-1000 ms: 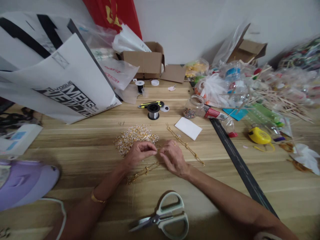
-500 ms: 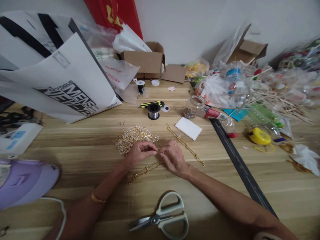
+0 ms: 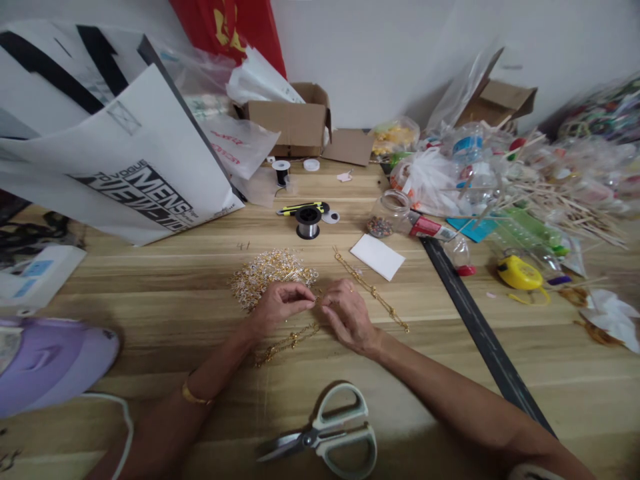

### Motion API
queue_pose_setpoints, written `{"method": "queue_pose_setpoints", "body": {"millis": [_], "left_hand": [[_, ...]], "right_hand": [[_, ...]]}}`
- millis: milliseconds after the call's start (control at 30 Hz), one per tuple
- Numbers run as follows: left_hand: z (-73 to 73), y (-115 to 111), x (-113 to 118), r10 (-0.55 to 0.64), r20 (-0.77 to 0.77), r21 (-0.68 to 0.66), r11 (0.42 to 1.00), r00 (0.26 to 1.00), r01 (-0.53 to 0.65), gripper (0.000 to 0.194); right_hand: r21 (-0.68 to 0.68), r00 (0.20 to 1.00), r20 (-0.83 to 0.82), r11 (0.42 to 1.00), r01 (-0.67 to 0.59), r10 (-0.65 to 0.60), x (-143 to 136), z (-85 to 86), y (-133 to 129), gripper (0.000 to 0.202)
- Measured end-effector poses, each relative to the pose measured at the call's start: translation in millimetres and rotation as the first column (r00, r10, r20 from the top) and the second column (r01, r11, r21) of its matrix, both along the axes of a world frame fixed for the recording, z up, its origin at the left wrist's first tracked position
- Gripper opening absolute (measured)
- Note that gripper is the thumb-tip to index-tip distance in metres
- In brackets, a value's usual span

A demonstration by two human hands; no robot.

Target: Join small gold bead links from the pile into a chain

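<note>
Right beside the pile [image 3: 270,272], the left hand [image 3: 283,307] and right hand [image 3: 349,317] are held nearly tip to tip, fingers pinched; what's gripped can't be told. One chain [image 3: 374,291] is laid right of the pile, another chain [image 3: 294,339] on its near side.

Near the front edge of the tabletop [image 3: 235,400], here lie the scissors [image 3: 311,437]; behind them the left hand [image 3: 280,307] and right hand [image 3: 350,313] come fingertips to fingertips. One chain [image 3: 294,338] lies before the left hand, another chain [image 3: 374,291] right of the right, and a heap of small pieces [image 3: 270,273] behind the left. Further back, a spool [image 3: 308,228], then a cardboard box [image 3: 285,123] by the far edge. Shopping bag [image 3: 130,160] towards the far left corner, tape measure [image 3: 519,273] towards the right edge!
</note>
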State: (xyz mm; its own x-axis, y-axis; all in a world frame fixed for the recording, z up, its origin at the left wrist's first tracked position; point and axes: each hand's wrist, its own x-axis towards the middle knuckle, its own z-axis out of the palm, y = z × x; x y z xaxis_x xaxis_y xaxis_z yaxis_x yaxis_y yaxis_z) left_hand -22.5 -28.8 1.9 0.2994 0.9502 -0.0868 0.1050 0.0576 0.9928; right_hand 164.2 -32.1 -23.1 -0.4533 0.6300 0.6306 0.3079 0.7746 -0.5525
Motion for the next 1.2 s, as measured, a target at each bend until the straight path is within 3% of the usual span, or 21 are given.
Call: {"method": "queue_pose_setpoints", "body": {"millis": [1200], "left_hand": [[-2.5, 0.1, -0.8, -0.001, -0.007, 0.034, 0.999, 1.000, 0.002, 0.017]], "right_hand": [[0.003, 0.999, 0.022, 1.000, 0.026, -0.026, -0.2, -0.5, 0.2, 0.007]]}}
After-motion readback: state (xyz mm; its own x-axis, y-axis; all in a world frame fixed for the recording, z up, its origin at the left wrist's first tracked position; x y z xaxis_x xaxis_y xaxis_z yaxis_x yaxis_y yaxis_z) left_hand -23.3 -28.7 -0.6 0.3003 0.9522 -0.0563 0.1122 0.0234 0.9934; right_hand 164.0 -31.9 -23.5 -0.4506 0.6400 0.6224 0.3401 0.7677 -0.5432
